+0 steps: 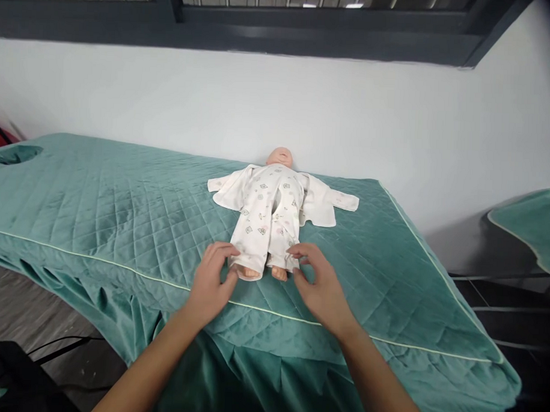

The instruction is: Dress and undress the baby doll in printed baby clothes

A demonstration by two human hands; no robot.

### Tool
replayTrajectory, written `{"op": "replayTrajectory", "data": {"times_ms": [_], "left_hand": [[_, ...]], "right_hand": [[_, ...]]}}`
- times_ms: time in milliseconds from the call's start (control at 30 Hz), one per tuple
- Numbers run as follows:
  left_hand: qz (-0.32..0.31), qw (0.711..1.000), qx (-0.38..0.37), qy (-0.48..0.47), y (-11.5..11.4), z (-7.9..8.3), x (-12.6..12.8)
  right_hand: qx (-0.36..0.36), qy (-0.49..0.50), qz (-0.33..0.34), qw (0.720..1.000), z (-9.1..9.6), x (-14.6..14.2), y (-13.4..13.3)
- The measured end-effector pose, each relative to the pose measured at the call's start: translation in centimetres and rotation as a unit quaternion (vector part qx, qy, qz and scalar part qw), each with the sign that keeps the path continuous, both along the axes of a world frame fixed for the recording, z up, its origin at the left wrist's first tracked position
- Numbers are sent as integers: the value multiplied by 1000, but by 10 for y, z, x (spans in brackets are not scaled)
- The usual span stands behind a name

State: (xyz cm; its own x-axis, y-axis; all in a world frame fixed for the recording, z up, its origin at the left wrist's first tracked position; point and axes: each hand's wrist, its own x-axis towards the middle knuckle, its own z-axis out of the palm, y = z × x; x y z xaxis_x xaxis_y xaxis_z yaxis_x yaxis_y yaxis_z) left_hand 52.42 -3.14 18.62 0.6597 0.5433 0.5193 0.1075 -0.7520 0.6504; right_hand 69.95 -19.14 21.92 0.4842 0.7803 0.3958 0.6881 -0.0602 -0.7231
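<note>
A baby doll (280, 156) lies on its back, its head toward the wall. White printed baby pants (255, 229) cover its front and legs, and its feet show at the cuffs. A white baby shirt (318, 201) is spread open to both sides of the body, its sleeves stretched outward. My left hand (213, 282) is at the left cuff, thumb and fingers apart, fingertips at the fabric edge. At the right cuff is my right hand (321, 287), likewise with thumb and fingers apart. Whether the fingertips press on the cloth is hard to make out.
A green quilted cover (135, 207) with pale piping drapes the bed, which has a face hole (15, 155) at the far left. Behind it rises a white wall (192, 101) below a dark window frame (308, 36). A green-covered stool (533, 227) stands at the right.
</note>
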Motion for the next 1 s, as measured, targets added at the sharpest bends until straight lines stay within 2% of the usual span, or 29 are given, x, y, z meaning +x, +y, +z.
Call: {"op": "replayTrajectory", "data": {"times_ms": [100,200,267,333,400,467,533,600,800,1000], "left_hand": [[-49,994,79,49,-10,18,23],[-76,969,157,172,-14,27,45],[-85,949,188,238,-15,29,55],[-92,940,193,265,-15,29,58],[-99,948,164,254,-15,30,57],[-113,963,103,221,-16,31,54],[-120,975,41,184,-18,32,52],[-113,981,12,156,-21,32,51],[-104,989,66,78,-31,17,47],[-96,985,139,19,-36,2,28]], "right_hand": [[-56,3,-57,997,-19,4,-7],[-127,-46,-106,985,-35,3,-5],[-143,-79,-105,981,-38,3,-2],[-114,-90,-79,986,-33,3,-1],[-52,-95,-43,993,-20,2,-2],[1,-115,-12,993,-4,1,-5],[14,-139,14,990,9,-1,-7],[5,-149,35,988,17,-3,-9],[-36,-148,41,988,14,-3,-16],[-94,-134,64,984,3,-4,-28]]}}
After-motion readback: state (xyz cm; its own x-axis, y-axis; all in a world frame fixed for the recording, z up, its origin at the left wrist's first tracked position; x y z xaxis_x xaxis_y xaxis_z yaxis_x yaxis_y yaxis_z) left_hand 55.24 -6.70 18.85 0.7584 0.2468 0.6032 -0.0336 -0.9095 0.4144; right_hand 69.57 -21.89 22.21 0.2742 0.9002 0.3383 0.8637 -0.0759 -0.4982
